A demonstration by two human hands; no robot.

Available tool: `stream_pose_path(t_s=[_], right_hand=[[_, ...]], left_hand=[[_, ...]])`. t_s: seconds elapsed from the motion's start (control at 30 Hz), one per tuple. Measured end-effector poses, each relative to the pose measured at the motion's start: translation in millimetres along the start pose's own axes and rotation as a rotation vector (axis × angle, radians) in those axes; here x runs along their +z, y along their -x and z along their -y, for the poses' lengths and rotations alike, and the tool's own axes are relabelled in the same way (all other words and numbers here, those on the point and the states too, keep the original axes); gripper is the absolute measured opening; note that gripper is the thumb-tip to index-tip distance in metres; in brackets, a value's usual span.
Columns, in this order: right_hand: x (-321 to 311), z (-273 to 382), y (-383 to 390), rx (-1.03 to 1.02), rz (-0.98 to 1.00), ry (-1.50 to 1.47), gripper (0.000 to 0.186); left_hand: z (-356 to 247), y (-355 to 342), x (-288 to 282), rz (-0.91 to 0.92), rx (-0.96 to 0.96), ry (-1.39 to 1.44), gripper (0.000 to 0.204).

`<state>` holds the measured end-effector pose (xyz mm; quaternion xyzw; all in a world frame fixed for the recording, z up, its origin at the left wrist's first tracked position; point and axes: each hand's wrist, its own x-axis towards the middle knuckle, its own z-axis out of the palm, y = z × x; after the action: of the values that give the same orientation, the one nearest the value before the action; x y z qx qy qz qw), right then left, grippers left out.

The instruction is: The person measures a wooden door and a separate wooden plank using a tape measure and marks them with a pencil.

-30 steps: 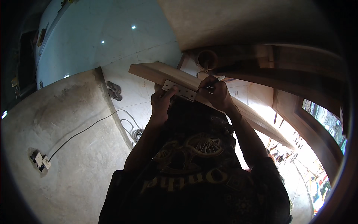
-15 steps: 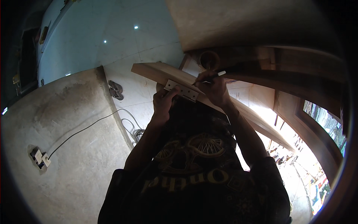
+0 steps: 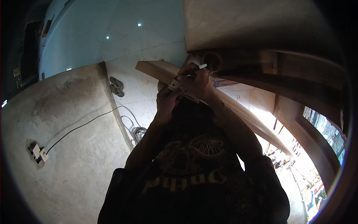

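A long wooden board (image 3: 151, 71) runs slantwise in front of me, from upper left toward lower right. On its narrow edge lies a metal hinge (image 3: 174, 84) with screw holes, partly covered by my hands. My left hand (image 3: 166, 102) is closed on the hinge, thumb over its near side. Wrapped in the fingers of my right hand (image 3: 199, 84) is a dark pen (image 3: 202, 66) with a white end. Its tip comes down by the hinge's far edge; the exact contact is hidden by my fingers.
Sandals (image 3: 116, 86) lie on the tiled floor, near a coiled cable (image 3: 139, 134) that leads to a wall socket (image 3: 38, 153). A round container (image 3: 213, 60) stands beyond the board. A brown wooden frame (image 3: 298, 112) rises at the right.
My right hand has moved left with the pen, along the board to the hinge's left end, and now covers much of the hinge. My left hand still holds the hinge.
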<state>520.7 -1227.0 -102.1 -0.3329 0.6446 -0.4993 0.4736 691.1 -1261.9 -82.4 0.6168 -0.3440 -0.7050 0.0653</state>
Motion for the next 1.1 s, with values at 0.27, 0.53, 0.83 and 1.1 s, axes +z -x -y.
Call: stream_pose_path(t_s=[0.27,0.53,0.83,1.1], right_hand=[[2.6,-2.9,-1.7,-0.021,-0.004,0.069,0.018],[0.6,-2.2,-2.0,-0.068,0.042,0.023,0.017],[1.0,-8.1,-0.7,-0.035,0.009,0.011,0.018],[-12.4,3.3,7.9,-0.010,0.034,0.077,0.018]], left_hand=[[4.9,-3.2,-0.9,0.003,0.065,0.020,0.028],[-1.0,2.5,-1.5,-0.021,0.047,-0.030,0.030],[-1.7,0.8,1.1,-0.007,0.034,-0.013,0.029],[1.1,-1.0,-2.0,0.003,0.054,-0.034,0.028]])
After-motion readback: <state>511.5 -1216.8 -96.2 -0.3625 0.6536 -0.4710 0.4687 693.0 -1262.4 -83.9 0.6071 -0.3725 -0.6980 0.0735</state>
